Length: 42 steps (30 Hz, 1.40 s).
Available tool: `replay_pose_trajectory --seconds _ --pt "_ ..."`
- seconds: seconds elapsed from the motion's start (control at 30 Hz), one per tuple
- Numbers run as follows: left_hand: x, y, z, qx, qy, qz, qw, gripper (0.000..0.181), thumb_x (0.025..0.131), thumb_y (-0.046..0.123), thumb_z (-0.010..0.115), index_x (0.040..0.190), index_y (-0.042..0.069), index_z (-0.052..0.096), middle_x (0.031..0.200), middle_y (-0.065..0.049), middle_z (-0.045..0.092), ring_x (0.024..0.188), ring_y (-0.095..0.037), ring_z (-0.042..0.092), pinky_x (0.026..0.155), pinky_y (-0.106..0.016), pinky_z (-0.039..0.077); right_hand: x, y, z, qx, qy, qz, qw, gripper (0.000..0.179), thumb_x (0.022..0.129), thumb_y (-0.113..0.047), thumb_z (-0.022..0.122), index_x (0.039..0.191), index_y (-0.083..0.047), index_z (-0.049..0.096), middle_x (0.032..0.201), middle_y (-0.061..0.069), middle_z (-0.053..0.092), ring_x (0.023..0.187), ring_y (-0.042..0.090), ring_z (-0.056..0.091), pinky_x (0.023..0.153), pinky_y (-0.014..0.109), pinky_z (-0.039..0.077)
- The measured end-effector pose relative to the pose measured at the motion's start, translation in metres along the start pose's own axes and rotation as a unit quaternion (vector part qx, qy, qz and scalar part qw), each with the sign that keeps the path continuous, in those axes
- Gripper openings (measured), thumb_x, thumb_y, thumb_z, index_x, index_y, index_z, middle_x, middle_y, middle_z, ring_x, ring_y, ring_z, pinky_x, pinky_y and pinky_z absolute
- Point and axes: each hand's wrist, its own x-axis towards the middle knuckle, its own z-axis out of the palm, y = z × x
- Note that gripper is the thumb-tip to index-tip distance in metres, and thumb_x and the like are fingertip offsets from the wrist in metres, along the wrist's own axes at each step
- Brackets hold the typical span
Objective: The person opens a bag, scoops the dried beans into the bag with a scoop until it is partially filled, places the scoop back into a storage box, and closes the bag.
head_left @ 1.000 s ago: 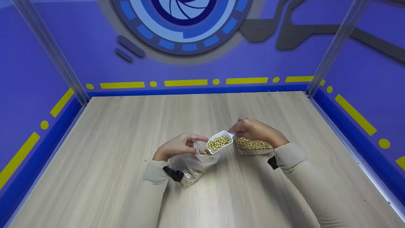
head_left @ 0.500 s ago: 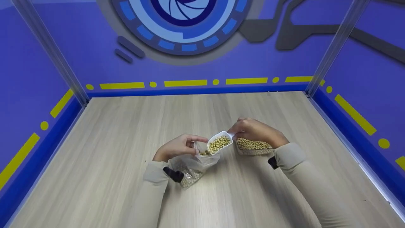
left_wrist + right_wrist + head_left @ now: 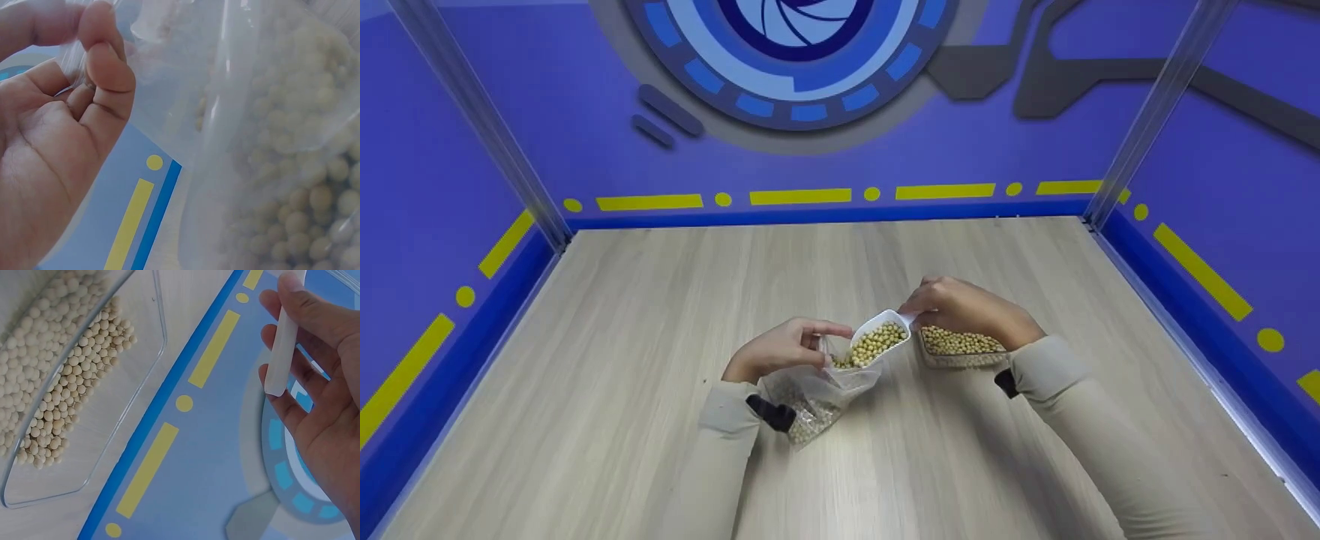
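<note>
A clear plastic bag [image 3: 810,401] partly filled with pale round beans, perhaps soybeans, is held at its mouth by my left hand [image 3: 780,349]; thumb and fingers pinch its edge in the left wrist view [image 3: 73,95]. My right hand [image 3: 960,307] grips the handle [image 3: 282,354] of a white scoop [image 3: 889,322]. Beans [image 3: 874,345] fill much of the scoop, which tilts down to the left with its lip in the bag's mouth. Beneath the right hand stands a clear container [image 3: 964,361], with more beans [image 3: 73,382] inside.
Everything is over a light wood-grain table [image 3: 660,300]. Blue panels [image 3: 547,150] with yellow marks enclose its back and sides. Black wrist straps [image 3: 771,412] sit over the sleeves.
The scoop has tipped slightly further toward the bag, and beans in it have slid to its lip and into the bag's mouth. The left hand has hardly moved.
</note>
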Motion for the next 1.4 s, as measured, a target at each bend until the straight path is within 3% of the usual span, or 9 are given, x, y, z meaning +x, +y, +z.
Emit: replay_pose_trajectory --seconds 0.1,0.37,0.6,0.8,1.07,1.4 --pt "-0.0001 -0.0009 -0.0004 -0.003 0.002 -0.003 1.0000 0.054 0.081 -0.007 0.058 0.134 -0.007 0.051 0.078 -0.003 0.063 0.062 -0.005 0.051 0.062 -0.021 0.048 0.0002 -0.0009 -0.0005 -0.004 -0.001 0.000 1.0000 0.024 0.080 -0.002 0.073 0.104 -0.006 0.075 0.096 0.004 0.075 0.085 0.019 0.064 0.075 0.032 0.054" --pt "-0.0011 -0.0006 0.0005 0.002 0.006 -0.007 1.0000 0.056 0.079 -0.006 0.057 0.135 -0.006 0.051 0.093 -0.026 0.062 0.064 -0.002 0.053 0.063 -0.020 0.048 0.0013 -0.0032 -0.0024 -0.003 -0.003 -0.001 1.0000 0.024 0.080 -0.002 0.073 0.103 -0.006 0.075 0.095 0.005 0.075 0.084 0.019 0.064 0.074 0.031 0.054" --pt "-0.0006 0.0000 -0.0001 -0.002 0.005 -0.009 0.9999 0.055 0.080 -0.007 0.059 0.134 -0.005 0.052 0.082 -0.008 0.064 0.064 -0.005 0.054 0.063 -0.021 0.049 0.0023 -0.0053 -0.0046 -0.002 -0.002 0.000 1.0000 0.024 0.080 -0.001 0.073 0.103 -0.005 0.075 0.096 0.006 0.075 0.085 0.020 0.064 0.074 0.032 0.055" --pt "0.0001 0.0003 0.0003 -0.002 0.002 -0.009 1.0000 0.055 0.080 -0.007 0.060 0.134 -0.006 0.051 0.075 0.001 0.064 0.063 -0.006 0.055 0.062 -0.021 0.049 0.0027 -0.0053 -0.0049 -0.001 -0.001 0.005 1.0000 0.024 0.080 0.000 0.073 0.103 -0.005 0.075 0.095 0.006 0.075 0.085 0.020 0.064 0.074 0.032 0.055" --pt "0.0000 -0.0009 -0.0002 -0.011 0.003 -0.012 0.9999 0.055 0.080 -0.006 0.059 0.134 -0.006 0.052 0.075 -0.001 0.063 0.063 -0.005 0.054 0.062 -0.020 0.048 0.0030 -0.0048 -0.0053 0.005 -0.004 0.007 1.0000 0.024 0.081 -0.002 0.073 0.105 -0.005 0.075 0.097 0.007 0.075 0.086 0.021 0.064 0.075 0.032 0.054" --pt "-0.0003 -0.0002 -0.0003 -0.025 -0.003 -0.017 0.9995 0.054 0.081 -0.007 0.061 0.134 -0.005 0.052 0.087 -0.011 0.064 0.066 -0.003 0.057 0.064 -0.020 0.049 0.0023 -0.0029 -0.0061 0.002 -0.002 0.002 1.0000 0.025 0.080 -0.002 0.073 0.105 -0.005 0.075 0.098 0.007 0.075 0.087 0.022 0.065 0.075 0.033 0.055"
